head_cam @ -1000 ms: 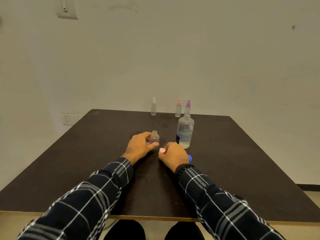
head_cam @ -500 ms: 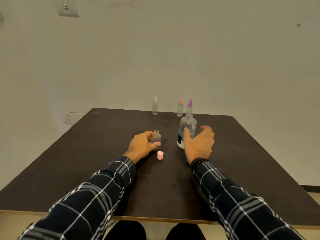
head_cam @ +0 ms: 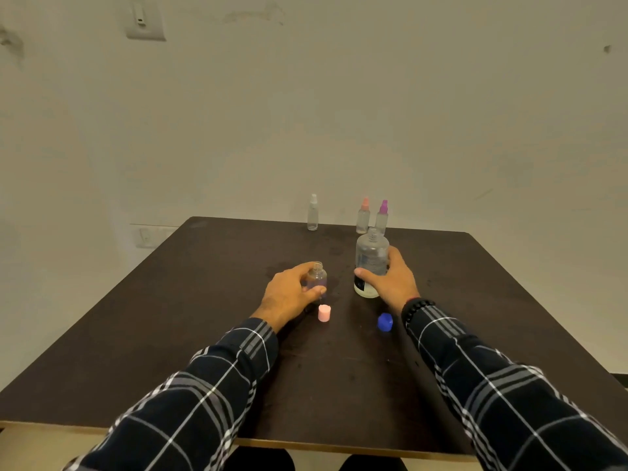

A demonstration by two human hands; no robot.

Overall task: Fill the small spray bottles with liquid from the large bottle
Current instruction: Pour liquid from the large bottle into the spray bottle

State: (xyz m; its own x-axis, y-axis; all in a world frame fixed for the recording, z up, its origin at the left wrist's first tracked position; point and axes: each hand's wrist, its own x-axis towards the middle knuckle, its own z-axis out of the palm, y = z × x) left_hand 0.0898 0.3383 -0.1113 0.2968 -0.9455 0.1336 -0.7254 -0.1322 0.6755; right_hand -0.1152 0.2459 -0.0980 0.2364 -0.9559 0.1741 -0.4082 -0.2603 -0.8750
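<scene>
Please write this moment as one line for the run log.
left hand: holds open small bottle | right hand: grips large bottle, uncapped, upright | pink cap, blue cap: on table | pouring: not yet

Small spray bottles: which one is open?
The small bottle in the left hand: bare neck, pink cap beside it. The white-topped, orange-topped and purple-topped bottles at the far edge are capped.

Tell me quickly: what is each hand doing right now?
Left hand: grips the uncapped small bottle.
Right hand: grips the large bottle.
</scene>
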